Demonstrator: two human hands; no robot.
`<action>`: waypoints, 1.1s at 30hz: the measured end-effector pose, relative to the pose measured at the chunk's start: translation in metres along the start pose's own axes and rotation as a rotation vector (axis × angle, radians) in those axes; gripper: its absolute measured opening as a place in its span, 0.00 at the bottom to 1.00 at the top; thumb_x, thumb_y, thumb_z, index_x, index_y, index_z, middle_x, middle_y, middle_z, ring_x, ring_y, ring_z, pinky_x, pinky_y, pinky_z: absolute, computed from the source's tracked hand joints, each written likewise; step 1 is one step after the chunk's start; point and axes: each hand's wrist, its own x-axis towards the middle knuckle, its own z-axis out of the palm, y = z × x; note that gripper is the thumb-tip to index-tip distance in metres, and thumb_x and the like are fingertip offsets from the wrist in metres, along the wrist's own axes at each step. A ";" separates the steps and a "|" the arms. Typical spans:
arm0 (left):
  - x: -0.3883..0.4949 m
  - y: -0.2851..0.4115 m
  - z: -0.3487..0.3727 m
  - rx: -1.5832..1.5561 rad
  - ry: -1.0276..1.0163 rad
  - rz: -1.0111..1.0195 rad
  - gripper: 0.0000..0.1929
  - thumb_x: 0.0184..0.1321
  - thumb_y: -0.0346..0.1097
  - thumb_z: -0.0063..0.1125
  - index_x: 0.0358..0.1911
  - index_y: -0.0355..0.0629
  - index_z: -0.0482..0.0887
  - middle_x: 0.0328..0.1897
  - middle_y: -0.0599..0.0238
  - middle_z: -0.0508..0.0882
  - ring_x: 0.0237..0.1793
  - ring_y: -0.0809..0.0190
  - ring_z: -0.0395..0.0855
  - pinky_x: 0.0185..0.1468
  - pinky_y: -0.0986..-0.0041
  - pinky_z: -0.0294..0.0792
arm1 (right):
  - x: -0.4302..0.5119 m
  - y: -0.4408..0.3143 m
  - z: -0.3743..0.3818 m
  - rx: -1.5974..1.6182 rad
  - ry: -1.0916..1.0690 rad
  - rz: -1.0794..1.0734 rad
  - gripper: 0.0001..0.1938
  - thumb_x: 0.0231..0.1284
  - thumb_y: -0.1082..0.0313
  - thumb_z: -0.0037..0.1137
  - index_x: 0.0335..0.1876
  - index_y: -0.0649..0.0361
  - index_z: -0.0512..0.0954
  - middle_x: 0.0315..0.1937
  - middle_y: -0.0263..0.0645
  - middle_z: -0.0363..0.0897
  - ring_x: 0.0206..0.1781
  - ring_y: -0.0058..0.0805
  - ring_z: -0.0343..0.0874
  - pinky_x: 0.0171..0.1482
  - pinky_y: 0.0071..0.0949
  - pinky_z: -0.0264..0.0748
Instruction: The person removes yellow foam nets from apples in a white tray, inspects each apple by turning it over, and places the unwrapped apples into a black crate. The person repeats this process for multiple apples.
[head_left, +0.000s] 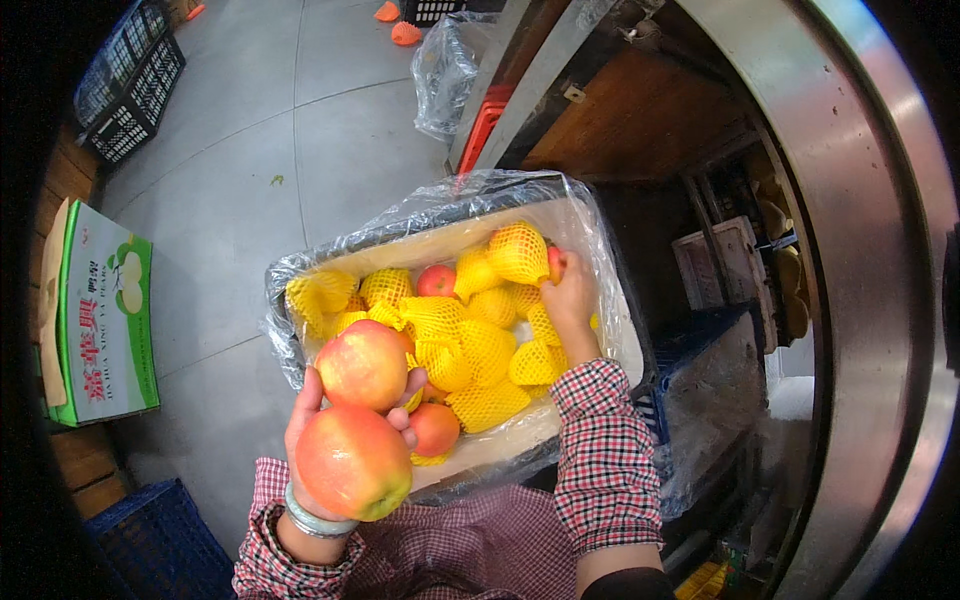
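My left hand (302, 405) cradles two large red-yellow apples, one upper apple (361, 361) and one lower apple (354, 461), above the crate's near left part. My right hand (571, 300) reaches into the far right corner, its fingers around a red apple (556, 265) that is partly hidden. The crate (634, 330) is lined with clear plastic film and pale board. Inside lie several yellow foam net sleeves (487, 352), some wrapped around fruit. Bare apples show among them, such as a small red apple (436, 281) and an orange-red apple (433, 429).
A printed pear carton (112, 315) stands at the left. Black plastic crates (135, 97) are at the upper left, and a blue crate (161, 540) is at the lower left. A curved metal edge (885, 225) bounds the right. Orange foam sleeves (406, 34) lie on the floor.
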 end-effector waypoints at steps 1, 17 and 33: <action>0.001 0.000 0.000 -0.002 0.001 0.002 0.41 0.64 0.63 0.41 0.73 0.48 0.44 0.75 0.41 0.48 0.56 0.36 0.76 0.64 0.46 0.63 | 0.001 -0.005 0.001 -0.035 -0.009 -0.001 0.25 0.48 0.66 0.59 0.57 0.58 0.71 0.54 0.53 0.72 0.58 0.50 0.70 0.58 0.41 0.68; -0.002 -0.005 0.007 0.131 0.148 0.093 0.39 0.64 0.64 0.40 0.71 0.46 0.52 0.70 0.41 0.59 0.48 0.44 0.82 0.56 0.51 0.71 | 0.027 -0.071 0.030 -0.281 -0.149 0.101 0.44 0.39 0.44 0.69 0.61 0.66 0.65 0.57 0.53 0.70 0.61 0.47 0.66 0.63 0.40 0.62; -0.003 0.027 -0.024 0.273 0.089 0.064 0.30 0.67 0.56 0.44 0.69 0.55 0.57 0.74 0.49 0.55 0.55 0.48 0.78 0.56 0.58 0.71 | -0.021 -0.053 0.040 -0.254 -0.002 0.014 0.35 0.37 0.66 0.70 0.56 0.57 0.65 0.55 0.47 0.66 0.58 0.48 0.66 0.57 0.43 0.65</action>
